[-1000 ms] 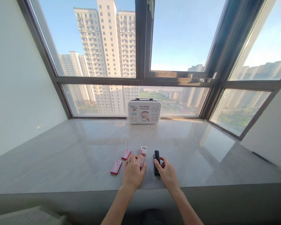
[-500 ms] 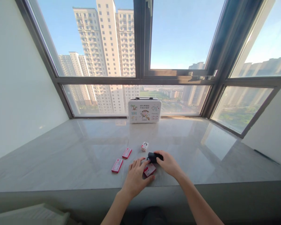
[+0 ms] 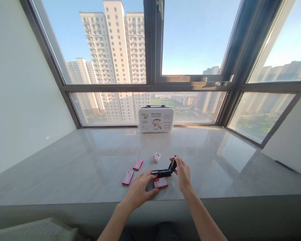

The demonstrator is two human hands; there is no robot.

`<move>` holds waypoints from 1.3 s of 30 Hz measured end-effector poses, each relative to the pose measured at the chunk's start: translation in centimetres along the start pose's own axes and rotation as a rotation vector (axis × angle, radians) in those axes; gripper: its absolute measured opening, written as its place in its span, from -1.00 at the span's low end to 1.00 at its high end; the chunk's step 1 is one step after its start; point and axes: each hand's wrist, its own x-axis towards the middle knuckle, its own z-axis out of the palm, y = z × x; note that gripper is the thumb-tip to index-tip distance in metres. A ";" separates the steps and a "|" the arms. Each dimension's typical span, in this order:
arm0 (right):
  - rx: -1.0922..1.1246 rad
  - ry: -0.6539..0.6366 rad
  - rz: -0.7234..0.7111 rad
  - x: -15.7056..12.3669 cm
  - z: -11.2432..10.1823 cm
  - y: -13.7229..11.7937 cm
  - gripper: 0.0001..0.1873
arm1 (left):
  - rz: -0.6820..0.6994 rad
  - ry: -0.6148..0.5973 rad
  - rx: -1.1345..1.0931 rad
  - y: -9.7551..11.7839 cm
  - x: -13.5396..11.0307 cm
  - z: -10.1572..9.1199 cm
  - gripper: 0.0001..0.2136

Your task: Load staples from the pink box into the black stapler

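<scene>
A black stapler (image 3: 162, 173) lies on the grey marble-look sill, its top arm swung up at the right end. My right hand (image 3: 183, 171) is closed around that raised arm. With the fingertips of my left hand (image 3: 141, 187) I hold the left end of the stapler's base; the thumb is spread away below. Between my hands, just in front of the stapler, is a red and white box (image 3: 160, 182). Two more red and white boxes, a nearer one (image 3: 127, 177) and a farther one (image 3: 137, 164), lie to the left. Behind the stapler sits a small white box (image 3: 157, 157) with red marks.
A white case (image 3: 156, 119) with cartoon prints and a dark handle stands against the window at the back of the sill (image 3: 90, 167). Dark window frames (image 3: 150, 87) rise behind it, and white walls close off both sides. The sill's front edge runs just below my hands.
The stapler has been opened: my right hand has lifted its top arm up and to the right. My left hand has shifted slightly left, uncovering more of the box in front.
</scene>
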 end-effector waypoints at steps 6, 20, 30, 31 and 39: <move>-0.007 -0.054 0.317 -0.5 -6.7 3.8 -0.47 | -0.049 0.043 -0.077 -0.1 0.0 0.1 -0.66; -0.420 -0.442 0.061 -4.0 -0.7 3.7 -0.60 | -0.042 0.107 -0.160 -0.9 0.1 0.8 -0.68; -0.555 -0.377 0.064 -2.8 -3.0 3.4 -0.67 | -0.009 0.100 -0.199 -1.6 0.1 0.9 -0.70; -0.586 -0.349 0.027 -2.8 -3.3 3.1 -0.68 | -0.011 0.102 -0.201 -1.6 0.0 0.9 -0.69; -0.616 -0.329 -0.245 -4.2 0.9 0.2 -0.73 | -0.016 0.101 -0.200 -1.8 0.0 1.6 -0.66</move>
